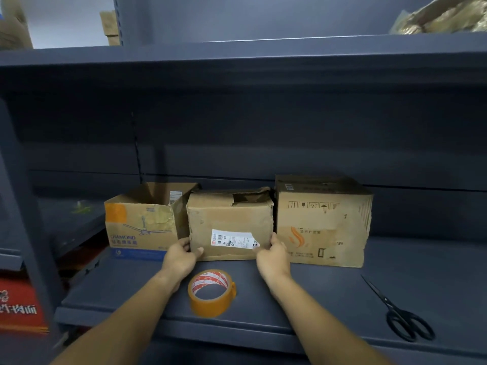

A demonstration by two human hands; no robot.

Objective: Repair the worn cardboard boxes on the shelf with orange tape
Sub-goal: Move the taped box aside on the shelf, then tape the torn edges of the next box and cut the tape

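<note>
1. Middle box (229,225) sits on the shelf (329,291) between its neighbours; left hand (181,256) and right hand (272,256) clasp its lower front corners, fingers curled round each side
2. Orange tape (212,292) lies just behind both wrists, about equally near either

I see both bare forearms rising from the lower frame toward centre; my left hand (180,256) and right hand (272,256) curl inward, fingers pressed, facing each other.
</note>
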